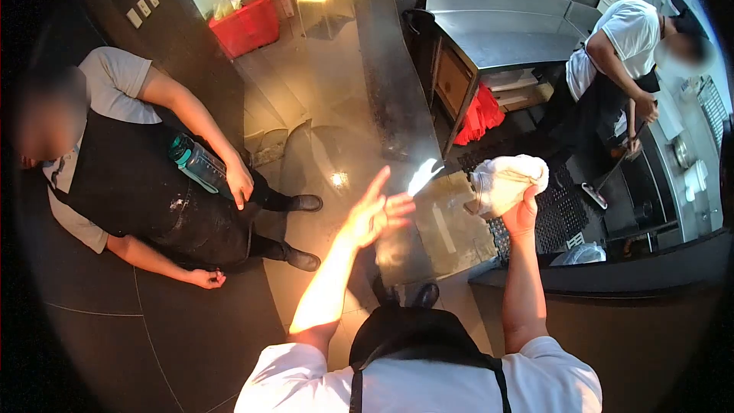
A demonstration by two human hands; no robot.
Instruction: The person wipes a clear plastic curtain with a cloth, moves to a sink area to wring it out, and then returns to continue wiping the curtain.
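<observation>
My right hand [522,214] is raised and gripping a bunched white cloth [508,182], most of it sticking out above and to the left of the fingers. My left hand [376,213] is held up with fingers spread and nothing in it, blurred a little at the fingertips. Beside those fingertips shows a bright white patch of light [425,177]. Both arms reach forward over the dark apron I wear.
On the left stands a person in a dark apron [153,199] with a bottle [197,162] at the arm. Another person [631,46] holds a long-handled floor tool [595,195] at the right, near a steel table [505,34]. A red crate [245,24] stands at the back.
</observation>
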